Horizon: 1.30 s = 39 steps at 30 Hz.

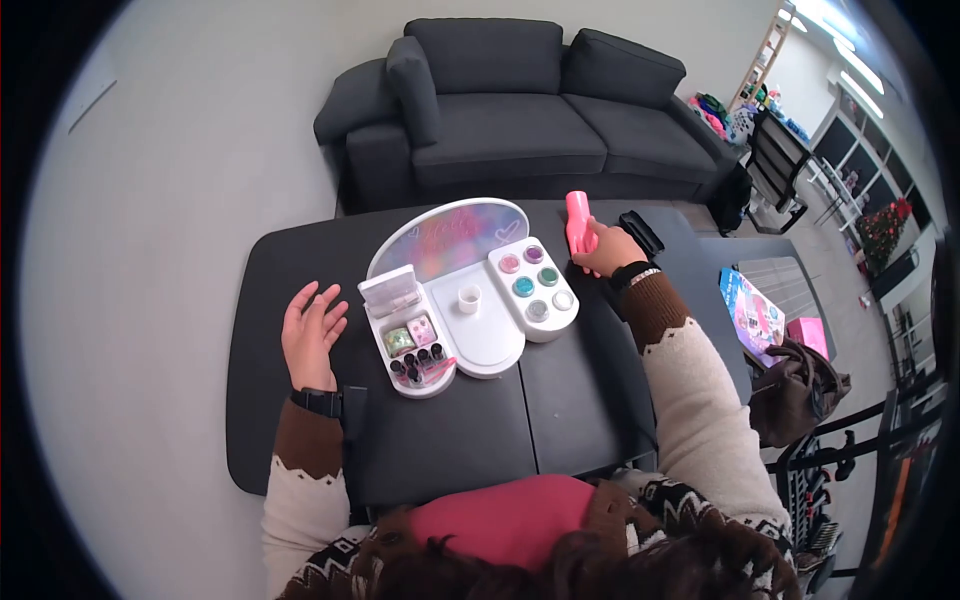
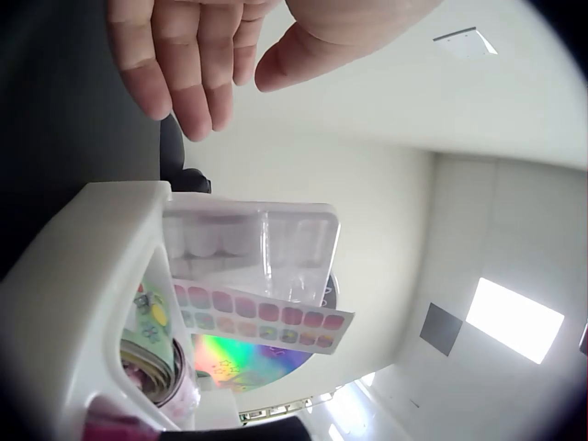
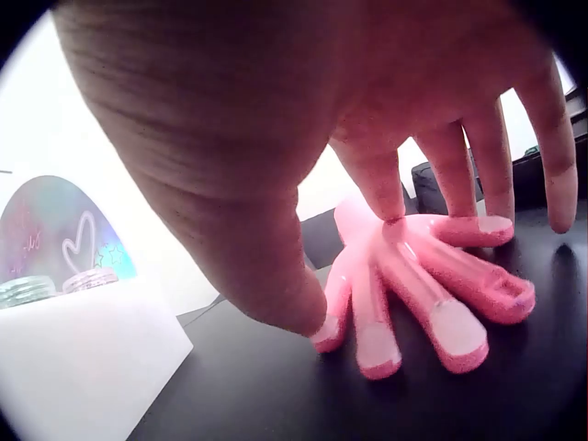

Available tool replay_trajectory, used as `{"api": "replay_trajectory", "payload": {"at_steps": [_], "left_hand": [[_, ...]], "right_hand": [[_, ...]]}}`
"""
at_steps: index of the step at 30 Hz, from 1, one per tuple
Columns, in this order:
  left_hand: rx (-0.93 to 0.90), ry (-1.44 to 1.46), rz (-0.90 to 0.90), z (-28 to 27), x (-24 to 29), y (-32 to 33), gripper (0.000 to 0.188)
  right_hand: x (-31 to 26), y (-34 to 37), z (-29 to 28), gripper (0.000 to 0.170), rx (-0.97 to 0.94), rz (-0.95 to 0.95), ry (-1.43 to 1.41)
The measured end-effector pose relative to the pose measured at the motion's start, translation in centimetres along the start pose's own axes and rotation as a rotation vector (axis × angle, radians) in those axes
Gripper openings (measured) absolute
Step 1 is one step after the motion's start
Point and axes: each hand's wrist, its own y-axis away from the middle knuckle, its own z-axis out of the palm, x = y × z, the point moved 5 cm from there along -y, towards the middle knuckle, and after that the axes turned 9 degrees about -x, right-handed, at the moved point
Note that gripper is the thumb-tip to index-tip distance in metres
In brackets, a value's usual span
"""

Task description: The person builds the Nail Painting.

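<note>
My right hand [image 1: 612,250] is on a glossy pink model hand [image 1: 577,215] with pale nails, which lies on the black table. In the right wrist view the thumb is at one of its outer fingers and the index fingertip rests on its back; the other fingers reach out straighter. My left hand [image 1: 312,335] is held beside a white nail-set stand [image 1: 480,345], fingers loosely bent, with nothing in it. A clear plastic tray [image 2: 248,243] and a sheet of nail stickers [image 2: 266,317] stand upright in the stand's left compartment, close to that hand.
Several glitter pots [image 1: 523,286] sit on the stand's right block, and a small white cup [image 1: 469,298] in its middle. Small black-capped bottles [image 1: 412,368] fill the left front. A black case [image 1: 641,234] lies past my right hand; a brown bag [image 1: 800,390] is at right.
</note>
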Motion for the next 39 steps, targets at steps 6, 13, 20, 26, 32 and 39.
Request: {"api": "replay_trajectory", "payload": {"at_steps": [6,13,20,26,32,39], "left_hand": [[-0.08,-0.086,-0.051,1.0,-0.5,0.0,0.047],[-0.161,-0.157,-0.084,0.7,-1.7,-0.7,0.047],[-0.215,-0.17,-0.061,1.5,-1.4,-0.1,0.049],[-0.232,-0.219,-0.034,2.2,-0.4,0.4,0.053],[-0.211,-0.154,-0.067,2.1,-0.6,0.6,0.069],[-0.339,-0.087,0.009,2.6,-0.8,1.5,0.072]], "right_hand": [[-1.0,2.3,-1.0,0.074,-0.071,-0.006,0.068],[0.4,4.5,-0.7,0.09,0.213,-0.131,-0.272],[-12.3,20.1,0.8,0.068,0.282,-0.665,-0.572],[-15.8,20.1,4.5,0.07,0.349,-0.557,-0.173],[-17.0,20.3,5.4,0.069,0.406,-0.535,-0.051],[-17.9,20.2,6.1,0.064,0.463,-0.534,0.057]]}}
